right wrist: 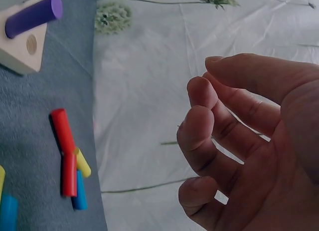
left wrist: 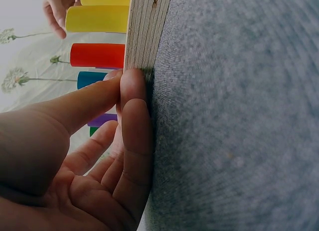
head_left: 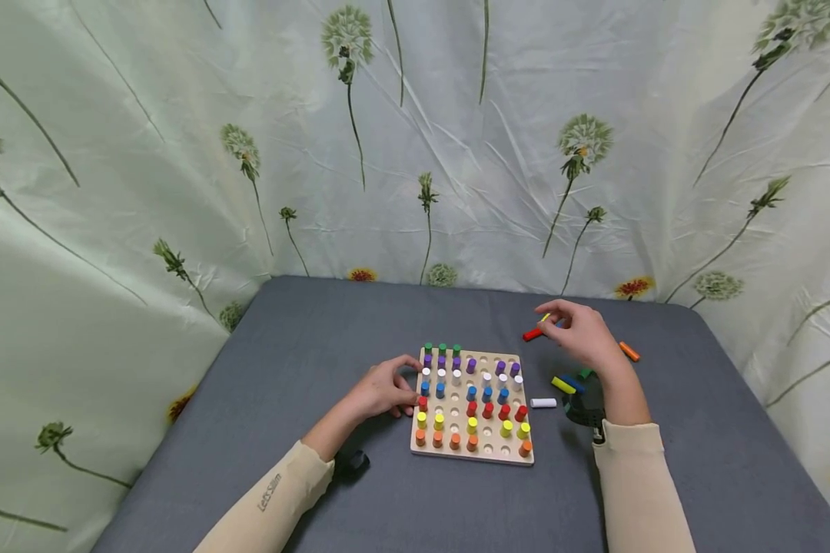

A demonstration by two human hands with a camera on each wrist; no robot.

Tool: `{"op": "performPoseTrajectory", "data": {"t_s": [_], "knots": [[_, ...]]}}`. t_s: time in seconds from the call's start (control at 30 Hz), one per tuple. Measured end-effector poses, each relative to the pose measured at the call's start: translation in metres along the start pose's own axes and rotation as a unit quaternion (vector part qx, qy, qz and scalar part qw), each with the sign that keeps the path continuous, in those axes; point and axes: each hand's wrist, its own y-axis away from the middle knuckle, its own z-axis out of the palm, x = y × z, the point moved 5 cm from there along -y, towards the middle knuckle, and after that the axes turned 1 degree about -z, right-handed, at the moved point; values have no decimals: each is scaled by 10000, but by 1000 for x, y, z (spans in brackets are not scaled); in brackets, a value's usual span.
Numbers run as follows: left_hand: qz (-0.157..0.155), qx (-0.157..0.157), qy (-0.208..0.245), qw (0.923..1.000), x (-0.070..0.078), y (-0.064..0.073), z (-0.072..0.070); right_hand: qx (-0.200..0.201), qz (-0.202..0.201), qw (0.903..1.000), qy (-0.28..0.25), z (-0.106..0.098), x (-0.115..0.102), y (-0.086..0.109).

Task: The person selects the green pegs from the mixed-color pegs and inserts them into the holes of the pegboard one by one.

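A square wooden pegboard (head_left: 470,459) lies on the table with rows of green, purple, white, blue, red, yellow and orange pegs; several holes hold no peg. My left hand (head_left: 380,388) grips its left side, thumb and fingertips at the plywood edge (left wrist: 144,36) in the left wrist view. To the right of the board, my right hand (head_left: 581,334) hovers over loose pegs, fingers loosely bent with nothing between them. Beneath it, the right wrist view has two red pegs (right wrist: 62,131), a yellow peg (right wrist: 83,163) and a blue peg (right wrist: 79,191) bunched together.
Beside the board's right edge lies a white peg (head_left: 543,403). A yellow peg (head_left: 563,385) rests near blue and green ones, and an orange peg (head_left: 629,352) lies farther right. A flower-patterned curtain (head_left: 387,230) hangs behind the grey table (head_left: 339,322).
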Motion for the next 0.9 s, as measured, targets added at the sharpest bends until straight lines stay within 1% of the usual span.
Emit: {"op": "performPoseTrajectory", "data": {"t_s": [0.17, 0.27, 0.43, 0.57, 0.7, 0.9], "knots": [[-11, -12, -2, 10000, 1, 1, -1, 24, 93, 9998, -194, -8, 6, 4], [-21, -12, 18, 10000, 2, 2, -1, 44, 233, 9994, -250, -13, 9, 6], [-26, -13, 31, 10000, 1, 0, -1, 77, 483, 9987, -154, -20, 20, 7], [-65, -8, 9, 10000, 2, -1, -1, 105, 600, 9981, -28, -29, 34, 11], [-99, -11, -11, 9999, 2, 0, 0, 238, 724, 9969, 169, -38, 49, 17], [-86, -10, -3, 10000, 2, -1, 0, 428, 907, 9947, 240, -48, 68, 24]]}}
